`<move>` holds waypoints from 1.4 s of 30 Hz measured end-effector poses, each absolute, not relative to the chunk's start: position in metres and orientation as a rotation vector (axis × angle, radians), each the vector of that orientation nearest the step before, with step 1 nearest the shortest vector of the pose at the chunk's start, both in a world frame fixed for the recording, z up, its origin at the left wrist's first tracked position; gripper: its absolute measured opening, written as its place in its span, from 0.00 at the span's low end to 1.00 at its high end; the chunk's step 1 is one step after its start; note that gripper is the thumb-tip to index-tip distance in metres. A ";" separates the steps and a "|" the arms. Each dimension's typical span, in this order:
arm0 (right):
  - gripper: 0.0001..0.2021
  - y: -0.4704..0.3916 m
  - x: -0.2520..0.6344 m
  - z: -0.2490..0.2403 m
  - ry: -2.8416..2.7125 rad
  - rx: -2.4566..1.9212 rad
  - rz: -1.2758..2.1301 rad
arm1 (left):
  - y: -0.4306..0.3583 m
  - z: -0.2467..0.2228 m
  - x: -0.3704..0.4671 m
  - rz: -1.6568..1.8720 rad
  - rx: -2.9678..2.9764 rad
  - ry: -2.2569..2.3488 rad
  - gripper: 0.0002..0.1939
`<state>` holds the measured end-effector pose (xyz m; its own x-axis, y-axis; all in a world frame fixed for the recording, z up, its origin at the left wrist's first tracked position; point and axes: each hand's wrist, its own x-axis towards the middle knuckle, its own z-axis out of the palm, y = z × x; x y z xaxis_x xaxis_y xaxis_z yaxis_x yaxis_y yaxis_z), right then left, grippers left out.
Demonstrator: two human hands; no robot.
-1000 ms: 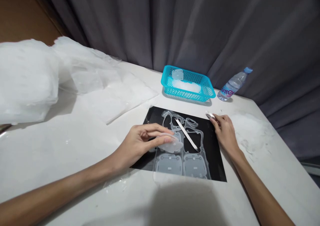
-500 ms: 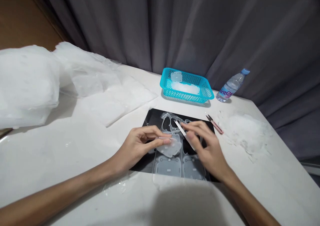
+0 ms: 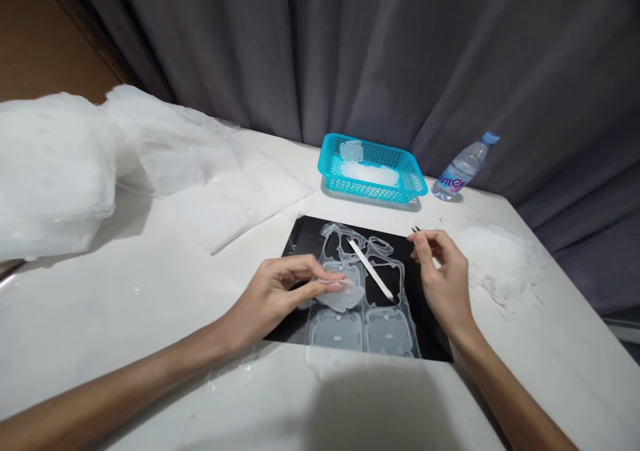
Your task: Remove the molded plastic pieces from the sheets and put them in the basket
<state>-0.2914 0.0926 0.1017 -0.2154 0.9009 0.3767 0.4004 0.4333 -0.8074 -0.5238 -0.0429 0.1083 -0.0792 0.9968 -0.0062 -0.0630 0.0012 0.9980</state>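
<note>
My left hand [image 3: 295, 281] pinches a thin, translucent plastic piece [image 3: 343, 298] between thumb and fingers, above a black mat [image 3: 433, 331]. Under it lies a clear moulded plastic sheet [image 3: 387, 334] with rounded panels and cut-out openings. A slim white stick-like tool [image 3: 370, 269] with dark pointed ends rests across the sheet. At the mat's right edge, my right hand [image 3: 443, 271] is closed over the small thread snips [image 3: 416, 229]. Only the dark tips of the snips show past the fingers; their pink handle is hidden.
A blue basket [image 3: 373, 194] with translucent pieces stands behind the mat. Right of it is a water bottle [image 3: 463, 171]. Plastic scraps [image 3: 495, 258] are heaped at the right. Large bags of whitish plastic [image 3: 55, 171] and flat sheets [image 3: 240, 204] cover the left back.
My right hand has let go of the white tool, leaving it on the sheet, and moved right to the thread snips. My left hand still holds the plastic piece, now tilted slightly differently.
</note>
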 end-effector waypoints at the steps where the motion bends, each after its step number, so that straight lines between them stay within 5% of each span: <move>1: 0.18 0.098 -0.289 0.098 -1.811 -1.140 0.679 | -0.043 0.108 -0.524 1.294 1.134 1.224 0.08; 5: 0.21 0.110 -0.284 0.088 -2.027 -1.107 0.744 | -0.043 0.108 -0.526 1.276 1.170 1.248 0.07; 17: 0.05 0.095 -0.282 0.106 -2.559 -1.058 0.994 | -0.039 0.113 -0.524 1.234 1.147 1.317 0.09; 26: 0.13 0.117 -0.277 0.108 -1.760 -0.822 2.007 | 0.020 0.131 -0.567 1.123 1.168 1.430 0.19; 36: 0.11 0.137 -0.290 0.072 -1.435 -0.812 1.861 | 0.144 0.185 -0.571 1.339 1.630 1.712 0.19; 42: 0.12 0.129 -0.280 0.088 -1.515 -0.673 1.881 | 0.051 0.141 -0.562 0.969 1.958 1.573 0.18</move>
<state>-0.2801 0.1290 0.0880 -0.6753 0.7375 -0.0056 -0.1520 -0.1465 -0.9775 -0.5623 0.0510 0.1414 0.1053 0.9641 0.2437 0.6514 -0.2520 0.7157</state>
